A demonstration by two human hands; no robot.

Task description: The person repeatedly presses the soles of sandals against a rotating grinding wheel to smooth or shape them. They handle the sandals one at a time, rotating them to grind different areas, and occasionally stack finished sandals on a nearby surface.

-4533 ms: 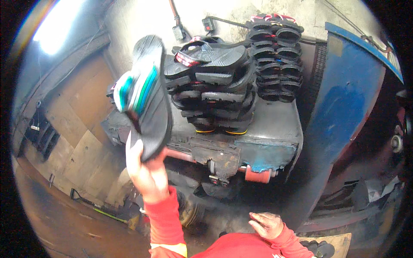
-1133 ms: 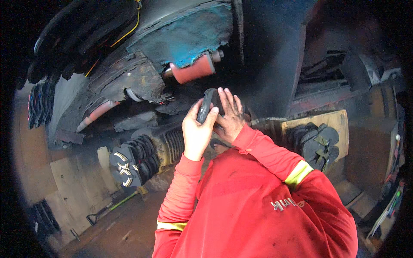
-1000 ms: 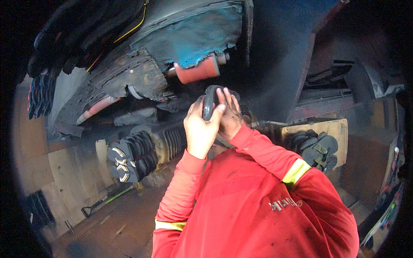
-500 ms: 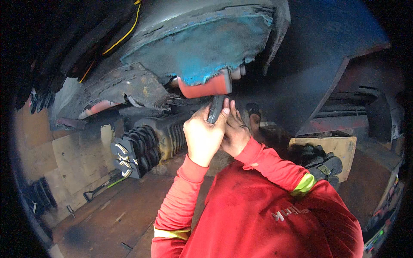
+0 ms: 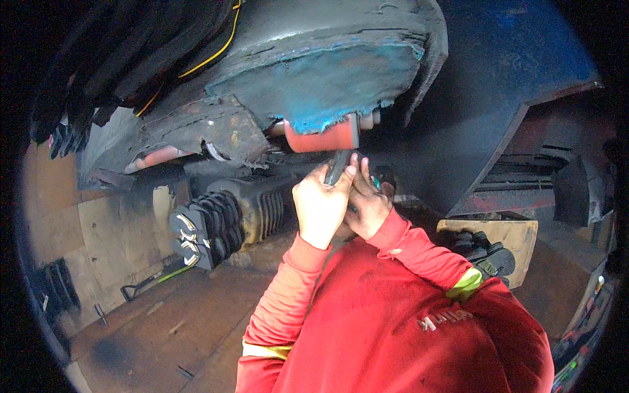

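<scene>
Between my two hands a dark shoe sole (image 5: pixel 339 167) is held nearly edge-on, just under the red sanding roller (image 5: pixel 324 137). My left hand (image 5: pixel 320 208) is closed round its near side, with the thumb along it. The fingers of my right hand (image 5: pixel 367 207) press on its right side. Whether the sole touches the roller I cannot tell. Above the roller hangs a ragged teal-dusted flap (image 5: pixel 308 82), part of the grey machine hood. A small teal patch shows beside my right fingers; its kind is unclear.
Stacked black soles (image 5: pixel 209 226) stand at left beside a ribbed motor (image 5: pixel 262 206). More dark soles (image 5: pixel 488 255) lie by a tan board (image 5: pixel 524 245) at right. A blue-black panel (image 5: pixel 478 118) slopes down at right. Below is a brown floor (image 5: pixel 157 340).
The whole view has shifted slightly, so machine and hands appear a little further right. My hands keep their hold on the sole beneath the roller.
</scene>
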